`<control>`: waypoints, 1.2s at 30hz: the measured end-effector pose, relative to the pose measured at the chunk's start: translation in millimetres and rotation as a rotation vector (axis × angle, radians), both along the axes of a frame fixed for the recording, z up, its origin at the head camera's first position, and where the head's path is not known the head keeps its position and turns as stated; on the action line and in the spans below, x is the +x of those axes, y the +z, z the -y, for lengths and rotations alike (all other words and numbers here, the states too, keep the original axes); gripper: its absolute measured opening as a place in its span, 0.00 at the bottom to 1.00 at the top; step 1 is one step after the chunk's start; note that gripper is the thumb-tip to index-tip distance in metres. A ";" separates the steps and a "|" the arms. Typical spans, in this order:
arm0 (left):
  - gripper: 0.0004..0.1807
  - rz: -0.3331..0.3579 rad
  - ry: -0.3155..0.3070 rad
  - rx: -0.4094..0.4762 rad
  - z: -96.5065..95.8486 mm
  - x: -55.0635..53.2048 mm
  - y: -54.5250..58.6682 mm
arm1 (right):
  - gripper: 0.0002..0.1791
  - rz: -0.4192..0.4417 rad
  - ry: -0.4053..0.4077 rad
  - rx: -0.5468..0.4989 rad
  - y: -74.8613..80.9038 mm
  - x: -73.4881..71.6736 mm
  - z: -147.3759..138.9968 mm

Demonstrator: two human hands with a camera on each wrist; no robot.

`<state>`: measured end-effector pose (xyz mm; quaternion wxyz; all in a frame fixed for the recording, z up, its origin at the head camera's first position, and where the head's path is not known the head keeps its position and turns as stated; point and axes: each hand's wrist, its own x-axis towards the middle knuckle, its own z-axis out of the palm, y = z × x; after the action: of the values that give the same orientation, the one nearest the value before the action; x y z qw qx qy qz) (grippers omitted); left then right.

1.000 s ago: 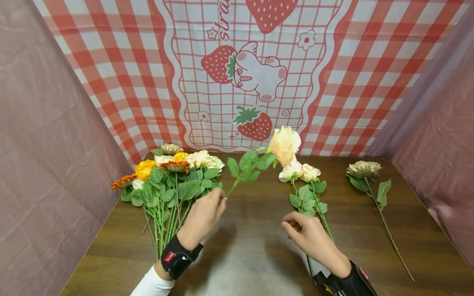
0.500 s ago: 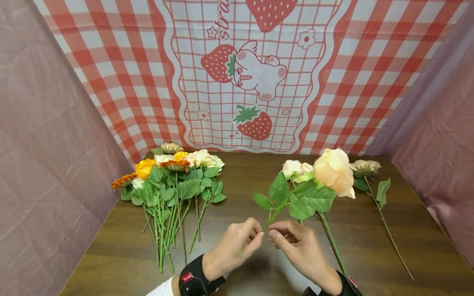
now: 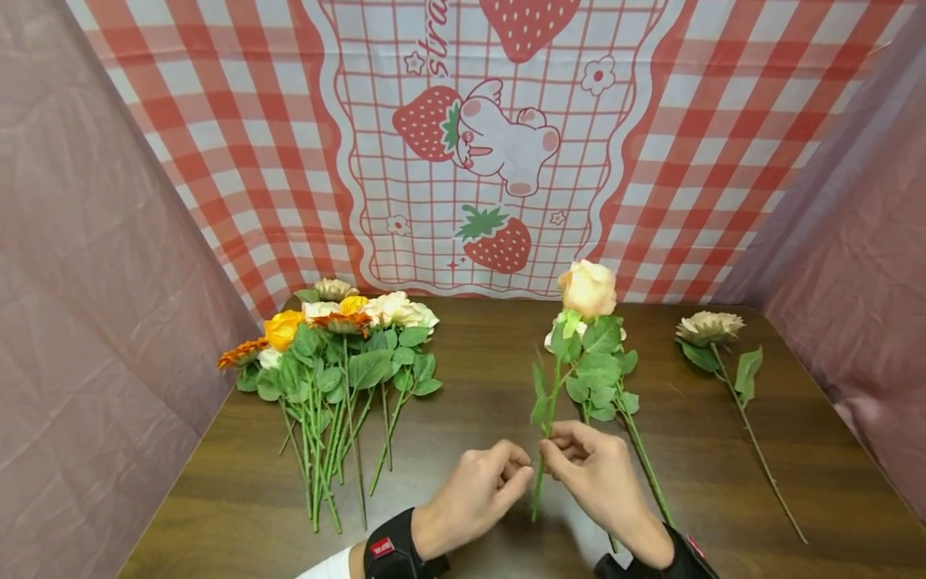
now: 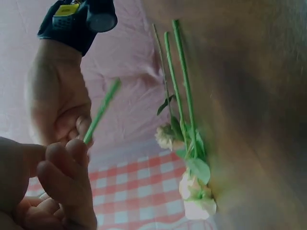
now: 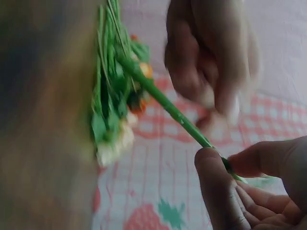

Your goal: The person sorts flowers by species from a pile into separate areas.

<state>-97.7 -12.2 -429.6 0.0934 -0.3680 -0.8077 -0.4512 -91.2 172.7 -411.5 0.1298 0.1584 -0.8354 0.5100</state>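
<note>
A peach rose (image 3: pixel 588 288) stands nearly upright over the table, its green stem pinched between the thumb and fingers of my right hand (image 3: pixel 596 478). The lower stem (image 5: pixel 175 112) sticks out below that pinch in the right wrist view. My left hand (image 3: pixel 477 490) is just left of the stem, fingers loosely bent; in the right wrist view the left hand (image 5: pixel 213 57) looks blurred and apart from it. Behind the held rose lie pale roses (image 4: pixel 194 199) with green stems, their blooms partly hidden by its leaves in the head view.
Orange, yellow and cream flowers (image 3: pixel 333 362) lie in a bunch at the table's left. A single beige flower (image 3: pixel 710 330) with a long stem lies at the right. A red-and-white checked cloth (image 3: pixel 275 161) hangs behind the brown table (image 3: pixel 477 386).
My left hand brought the rose rightward from the bunch's side, and my right hand took its stem. The left hand has let go; the bloom has swung from tilted right to nearly upright.
</note>
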 end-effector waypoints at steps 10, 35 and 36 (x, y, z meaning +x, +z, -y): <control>0.02 -0.036 0.092 -0.021 11.4 -9.9 7.1 | 0.09 0.159 -0.158 0.367 11.2 -31.8 -61.2; 0.03 -0.168 0.337 -0.166 41.1 -38.8 16.3 | 0.21 0.448 0.010 0.582 -31.3 -56.8 -87.2; 0.03 -0.176 0.384 -0.187 46.4 -43.2 17.4 | 0.21 0.454 0.016 0.576 -31.5 -56.5 -87.1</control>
<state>-140.9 -58.6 -412.2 0.2133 -0.2525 -0.8899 -0.3144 -147.7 259.9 -443.0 -0.1129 0.0779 -0.9510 0.2772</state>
